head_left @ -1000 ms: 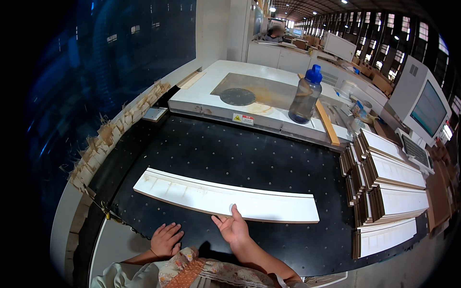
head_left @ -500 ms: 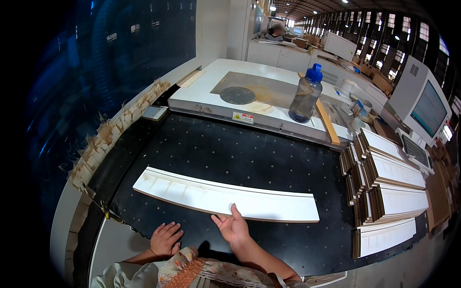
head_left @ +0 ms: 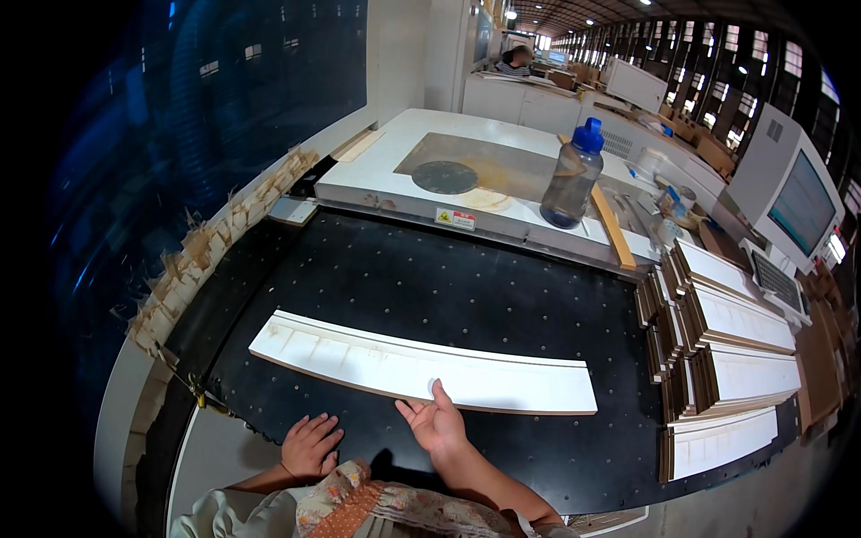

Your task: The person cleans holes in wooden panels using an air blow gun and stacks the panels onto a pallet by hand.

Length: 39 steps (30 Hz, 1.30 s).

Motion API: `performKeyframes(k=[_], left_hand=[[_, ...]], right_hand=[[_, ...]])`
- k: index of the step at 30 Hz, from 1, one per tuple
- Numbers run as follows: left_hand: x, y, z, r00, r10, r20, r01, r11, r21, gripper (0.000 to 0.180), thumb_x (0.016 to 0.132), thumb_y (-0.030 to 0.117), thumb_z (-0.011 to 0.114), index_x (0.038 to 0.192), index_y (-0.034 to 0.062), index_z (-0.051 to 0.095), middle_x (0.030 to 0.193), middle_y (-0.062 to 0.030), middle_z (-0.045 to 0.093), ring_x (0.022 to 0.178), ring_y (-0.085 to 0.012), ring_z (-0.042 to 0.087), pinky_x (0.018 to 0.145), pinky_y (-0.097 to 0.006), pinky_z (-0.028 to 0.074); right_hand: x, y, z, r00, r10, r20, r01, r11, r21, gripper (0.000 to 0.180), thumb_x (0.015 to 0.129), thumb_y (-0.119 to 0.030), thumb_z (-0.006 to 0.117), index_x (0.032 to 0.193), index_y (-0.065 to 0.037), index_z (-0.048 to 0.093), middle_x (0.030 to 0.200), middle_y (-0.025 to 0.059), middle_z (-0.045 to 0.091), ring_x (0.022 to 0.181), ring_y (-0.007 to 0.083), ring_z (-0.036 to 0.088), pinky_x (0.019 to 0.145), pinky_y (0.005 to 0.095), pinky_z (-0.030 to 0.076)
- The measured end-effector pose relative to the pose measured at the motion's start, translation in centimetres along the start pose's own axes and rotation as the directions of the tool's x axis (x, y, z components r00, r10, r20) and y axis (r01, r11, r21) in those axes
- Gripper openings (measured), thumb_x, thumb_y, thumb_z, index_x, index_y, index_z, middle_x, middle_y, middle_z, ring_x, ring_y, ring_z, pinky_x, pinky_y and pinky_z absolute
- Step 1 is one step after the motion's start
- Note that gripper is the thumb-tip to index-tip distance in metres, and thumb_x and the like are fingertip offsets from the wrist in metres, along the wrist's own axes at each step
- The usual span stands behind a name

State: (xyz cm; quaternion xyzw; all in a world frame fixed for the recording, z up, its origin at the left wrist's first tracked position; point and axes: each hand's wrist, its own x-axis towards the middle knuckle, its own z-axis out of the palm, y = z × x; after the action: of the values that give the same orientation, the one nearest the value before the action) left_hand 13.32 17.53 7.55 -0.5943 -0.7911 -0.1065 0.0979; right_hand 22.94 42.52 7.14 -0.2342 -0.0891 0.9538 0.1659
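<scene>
Head view showed a long white board (head_left: 511,381), gently curved like a bow, in the middle of the black table (head_left: 556,457). Its face was smooth, with a narrow groove along the far edge and faint brownish marks toward the left end; its near edge was raw brown. The right hand (head_left: 437,429) was clamped on this near edge, the thumb on the white face and the other fingers partly hidden below. The left hand (head_left: 309,448) was apart from the board, palm down, its fingers loosely extended near the table's front edge; whether it pressed there, I could not tell. Small round studs dotted the dark surface. At the right were piled similar boards (head_left: 749,377), and behind stood a translucent bottle (head_left: 571,188) with a blue cap.
</scene>
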Motion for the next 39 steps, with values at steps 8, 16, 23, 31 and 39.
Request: performKeyframes(k=[8, 16, 23, 31, 39], left_hand=[[-0.1, -0.1, 0.1, 1.0, 0.002, -0.001, -0.002, 1.0, -0.003, 0.036, 0.079, 0.03, 0.054, 0.109, 0.0117, 0.061, 0.124, -0.0098, 0.052, 0.117, -0.0263, 0.048, 0.096, -0.044, 0.035], [0.0, 0.1, 0.1, 1.0, -0.012, -0.01, 0.012, 1.0, -0.011, 0.035, 0.079, 0.03, 0.053, 0.108, 0.0122, 0.061, 0.124, -0.0098, 0.052, 0.117, -0.0261, 0.048, 0.097, -0.044, 0.035], [0.1, 0.2, 0.2, 0.998, -0.007, -0.067, 0.005, 1.0, -0.03, 0.035, 0.073, 0.023, 0.053, 0.104, 0.0106, 0.062, 0.119, -0.011, 0.055, 0.112, -0.0266, 0.05, 0.096, -0.044, 0.035], [-0.1, 0.1, 0.3, 0.998, -0.008, -0.065, 0.006, 1.0, -0.028, 0.034, 0.073, 0.023, 0.054, 0.105, 0.0108, 0.062, 0.12, -0.0104, 0.055, 0.112, -0.0259, 0.05, 0.096, -0.044, 0.035], [0.2, 0.6, 0.0, 0.997, -0.017, -0.076, 0.016, 1.0, -0.011, 0.035, 0.072, 0.021, 0.055, 0.105, 0.0113, 0.062, 0.12, -0.0099, 0.055, 0.113, -0.0257, 0.05, 0.096, -0.043, 0.035]], right_hand=[[-0.1, 0.0, 0.1, 1.0, 0.0, 0.003, 0.0, 1.0, -0.002, 0.04, 0.093, -0.031, 0.049, 0.125, -0.009, 0.04, 0.125, 0.0102, 0.05, 0.117, 0.0281, 0.047, 0.1, 0.0489, 0.033], [0.2, 0.1, -0.2, 1.0, -0.001, 0.009, 0.001, 1.0, -0.002, 0.043, 0.092, -0.031, 0.05, 0.127, -0.009, 0.038, 0.125, 0.0104, 0.05, 0.116, 0.0288, 0.049, 0.098, 0.0481, 0.034], [0.0, 0.1, -0.1, 1.0, -0.002, 0.003, 0.002, 1.0, -0.008, 0.042, 0.093, -0.031, 0.049, 0.127, -0.009, 0.038, 0.126, 0.0106, 0.05, 0.116, 0.029, 0.048, 0.098, 0.0489, 0.033], [0.0, 0.2, 0.4, 1.0, 0.003, -0.031, -0.003, 1.0, 0.001, 0.043, 0.093, -0.03, 0.049, 0.128, -0.008, 0.037, 0.127, 0.0114, 0.048, 0.119, 0.0298, 0.046, 0.1, 0.0503, 0.031], [-0.3, -0.1, 0.7, 0.999, -0.019, -0.029, 0.019, 1.0, -0.006, 0.042, 0.093, -0.029, 0.048, 0.128, -0.008, 0.036, 0.128, 0.0111, 0.047, 0.119, 0.0301, 0.045, 0.101, 0.051, 0.029]])
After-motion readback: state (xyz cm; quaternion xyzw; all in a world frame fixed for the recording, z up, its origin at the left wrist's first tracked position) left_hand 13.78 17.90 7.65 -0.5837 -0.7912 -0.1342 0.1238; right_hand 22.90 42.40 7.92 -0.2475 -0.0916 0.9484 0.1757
